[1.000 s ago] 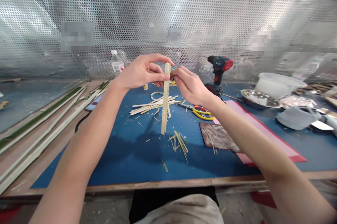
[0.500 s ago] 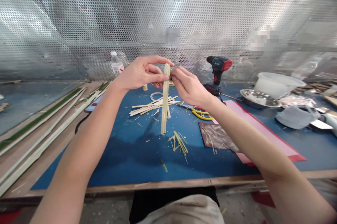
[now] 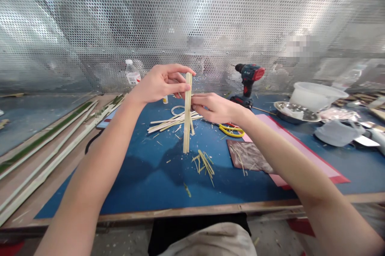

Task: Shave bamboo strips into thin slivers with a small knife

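A bundle of bamboo strips [image 3: 187, 115] is held upright over the blue mat [image 3: 135, 180], pinched near its top by the left hand [image 3: 158, 83]; the right hand [image 3: 218, 108] is laid narrowly against its side. Alignment seems in hand, and a steady grip appears called for

Head-cam here, looking forward and down, close over the left hand [image 3: 159, 83] and right hand [image 3: 216, 107], across a blue workbench [image 3: 240, 196] to a perforated metal screen [image 3: 180, 27]!
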Available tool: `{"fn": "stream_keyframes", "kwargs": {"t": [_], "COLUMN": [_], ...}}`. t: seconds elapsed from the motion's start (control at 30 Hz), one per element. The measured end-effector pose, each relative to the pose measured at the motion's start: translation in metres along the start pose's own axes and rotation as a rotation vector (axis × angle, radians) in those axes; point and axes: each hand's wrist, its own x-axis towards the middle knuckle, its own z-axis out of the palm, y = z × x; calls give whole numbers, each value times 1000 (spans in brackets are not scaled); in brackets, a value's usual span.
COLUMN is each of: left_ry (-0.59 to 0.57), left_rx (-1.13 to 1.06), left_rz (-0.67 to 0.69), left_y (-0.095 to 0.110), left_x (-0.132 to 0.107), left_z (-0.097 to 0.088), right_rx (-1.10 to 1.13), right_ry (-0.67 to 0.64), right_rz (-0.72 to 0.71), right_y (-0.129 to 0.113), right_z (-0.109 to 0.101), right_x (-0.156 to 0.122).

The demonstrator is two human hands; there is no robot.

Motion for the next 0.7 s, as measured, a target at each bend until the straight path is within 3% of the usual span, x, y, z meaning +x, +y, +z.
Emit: {"fn": "stream_keyframes", "kwargs": {"t": [0.23, 0.7], "left_ry": [36, 88], "left_rx": [55, 57], "left_rz": [30, 61], "left_y": [6, 5], "left_x": [0, 0], "left_z": [6, 9], "right_rx": [104, 121], "right_ry": [-37, -74], "right_rz": [43, 179], "right_y": [-5, -4], "right_z": [-3, 13], "right_x": [-1, 4]}}
